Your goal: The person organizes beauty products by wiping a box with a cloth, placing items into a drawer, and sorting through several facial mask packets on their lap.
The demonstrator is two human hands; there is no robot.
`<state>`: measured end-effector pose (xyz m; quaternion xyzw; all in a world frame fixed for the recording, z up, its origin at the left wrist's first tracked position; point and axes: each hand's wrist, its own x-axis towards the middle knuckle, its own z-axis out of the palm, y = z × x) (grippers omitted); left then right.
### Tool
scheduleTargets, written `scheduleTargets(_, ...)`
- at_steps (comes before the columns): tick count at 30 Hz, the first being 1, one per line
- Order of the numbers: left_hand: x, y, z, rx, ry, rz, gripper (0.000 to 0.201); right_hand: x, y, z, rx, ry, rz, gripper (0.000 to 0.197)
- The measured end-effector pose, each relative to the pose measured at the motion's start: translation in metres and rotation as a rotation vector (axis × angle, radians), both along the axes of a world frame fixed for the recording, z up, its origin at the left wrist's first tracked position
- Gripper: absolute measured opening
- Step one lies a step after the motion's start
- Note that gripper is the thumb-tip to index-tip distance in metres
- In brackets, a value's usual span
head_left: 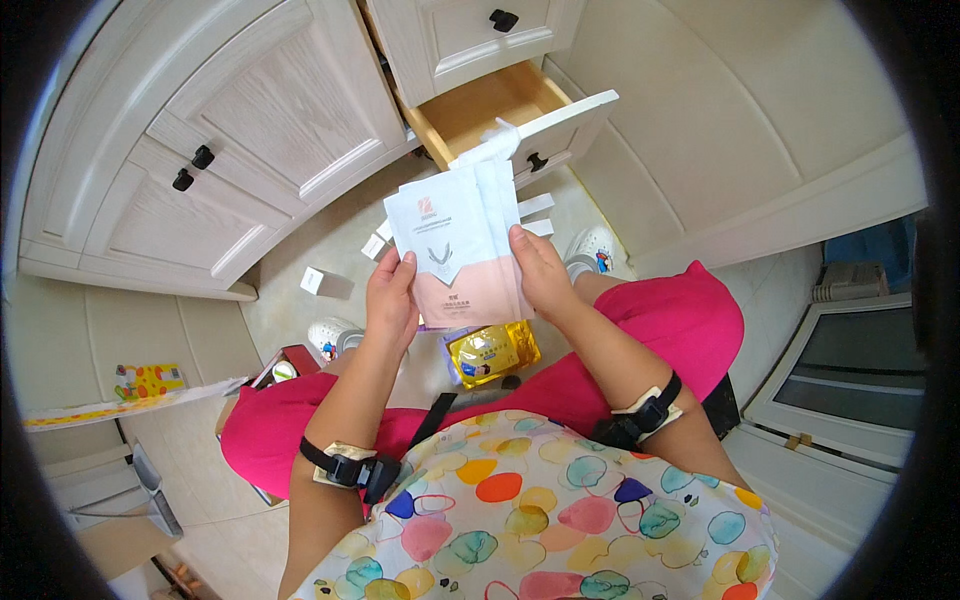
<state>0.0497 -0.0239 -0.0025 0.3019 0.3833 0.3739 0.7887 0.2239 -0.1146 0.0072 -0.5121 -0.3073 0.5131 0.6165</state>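
Room: pale wood-grain cabinet (290,100) ahead of you, panelled, with dark knobs. Surface: light tiled floor (230,485), running beneath your stool and along the cabinet's base. Lower drawer (505,100) stands pulled out, its interior tan.

Flat packets (460,235), several overlapping, are held up in front of you, between your knees and the drawer. Front label: pale blue above, pink below; orange-pink emblem near the top, dark curved V-shaped figure under it, small print on both colours. Your left hand (393,300) grips their left edge, thumb on the front; your right hand (543,270) grips the right edge likewise.

Gold packet (495,352): below them, between your legs; dark printing on a pale panel, small figure at one corner. Small white box (313,280): on the floor, left of the packets.
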Motion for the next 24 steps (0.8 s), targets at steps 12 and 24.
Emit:
scheduleTargets(12,-0.009,-0.008,-0.023,-0.044,0.068,-0.049,0.027,-0.01,0.0,0.007,-0.144,-0.06,0.214,0.038)
scheduleTargets(24,-0.047,0.03,-0.065,-0.117,0.344,-0.441,0.025,0.01,-0.007,-0.029,-0.302,-0.452,0.237,0.028)
